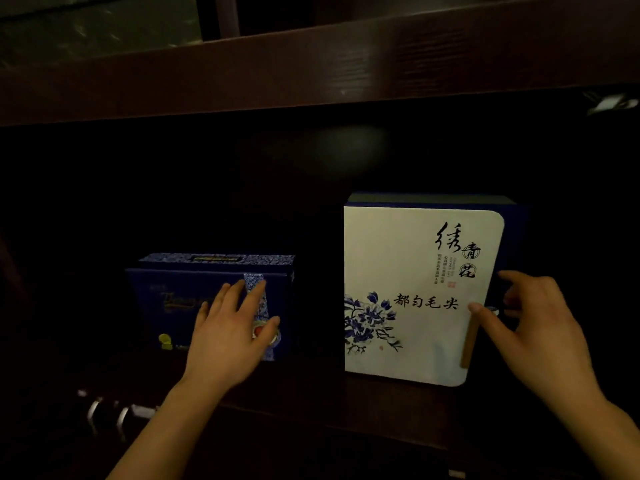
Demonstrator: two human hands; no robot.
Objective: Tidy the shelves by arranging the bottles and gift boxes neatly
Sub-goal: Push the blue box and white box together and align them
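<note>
A dark blue gift box (166, 299) with gold lettering stands upright on the left of a dim wooden shelf. My left hand (230, 332) lies flat against its front face, fingers spread, covering the patterned strip. To the right stands a taller white gift box (408, 271) with blue flowers and black calligraphy on its front and a blue body behind. My right hand (530, 327) is at that box's right edge, thumb touching the front by the wooden clasp, fingers loosely curled beside the side. Neither hand grips a box.
The shelf board (346, 403) runs under both boxes, with a dark gap between them. A thick wooden shelf (311, 64) hangs overhead. Metal handles (121, 414) glint below the shelf's front edge at the lower left. The back of the compartment is too dark to make out.
</note>
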